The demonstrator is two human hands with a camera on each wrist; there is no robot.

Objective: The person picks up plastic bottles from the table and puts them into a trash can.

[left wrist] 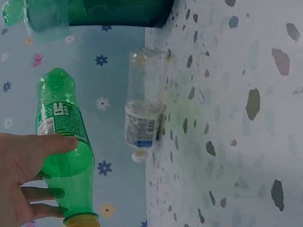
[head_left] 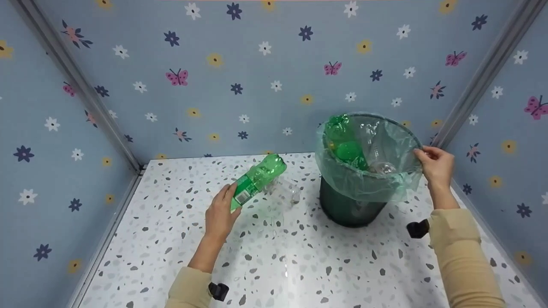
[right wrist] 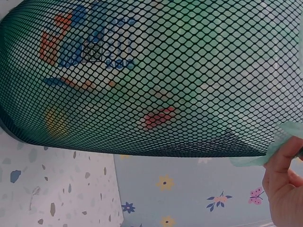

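Note:
My left hand (head_left: 219,214) grips a green plastic bottle (head_left: 261,173) round its labelled middle, holding it tilted above the floor. In the left wrist view the thumb lies across the label of that bottle (left wrist: 61,118), whose yellow cap points toward the wrist. A clear plastic bottle (left wrist: 142,85) with a white cap lies on the floor just beyond. To the right stands a dark mesh trash bin (head_left: 351,209) lined with a thin green bag (head_left: 364,186). Its rim and liner are pinched by my right hand (head_left: 436,167). Inside the bin are a green bottle (head_left: 344,134) and clear plastic bottles.
The speckled white floor (head_left: 192,256) is bounded by flower-patterned walls (head_left: 239,85) at the back and both sides. Behind the bin the back wall is close. Through the mesh (right wrist: 156,75), colourful printed packaging shows.

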